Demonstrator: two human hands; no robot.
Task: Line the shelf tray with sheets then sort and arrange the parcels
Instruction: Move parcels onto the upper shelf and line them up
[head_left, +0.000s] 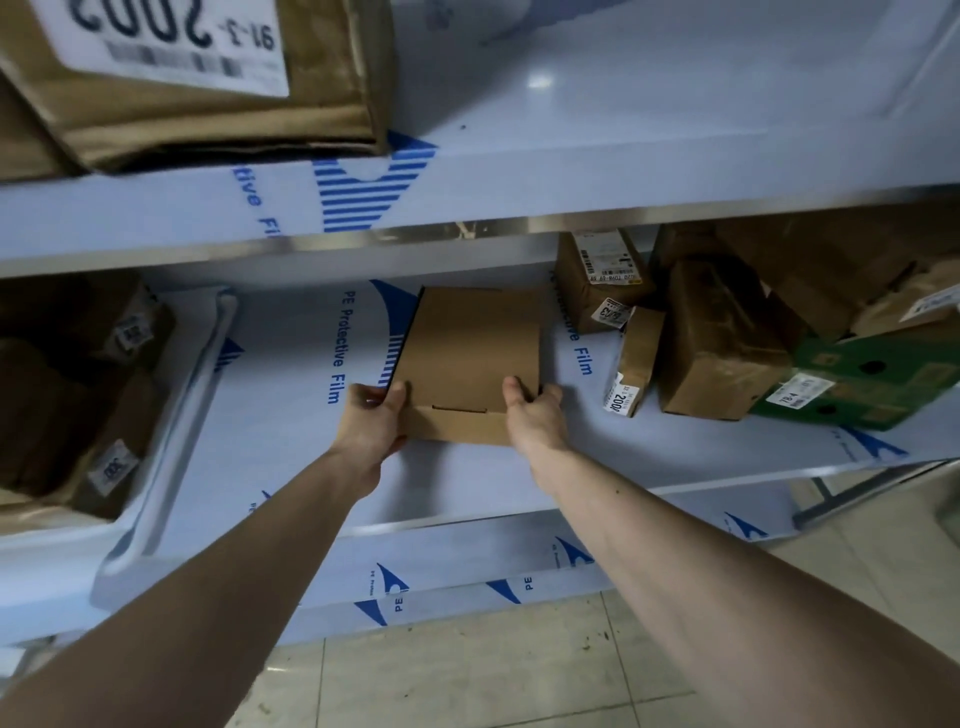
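Observation:
A flat brown cardboard box (470, 358) lies on the middle shelf (291, 415), which is lined with white sheet printed "PE Protective Film". My left hand (371, 421) grips the box's near left corner, thumb on top. At the near right corner my right hand (535, 415) grips it the same way. To the right of the box stand several brown parcels (719, 338) with white labels, and a green box (872, 379) leans beside them.
A large brown parcel (197, 78) with a white label sits on the upper shelf (623, 130), also lined with white film. More brown parcels (78, 395) fill the left end of the middle shelf. A lower lined shelf edge (467, 582) and tiled floor (467, 686) lie below.

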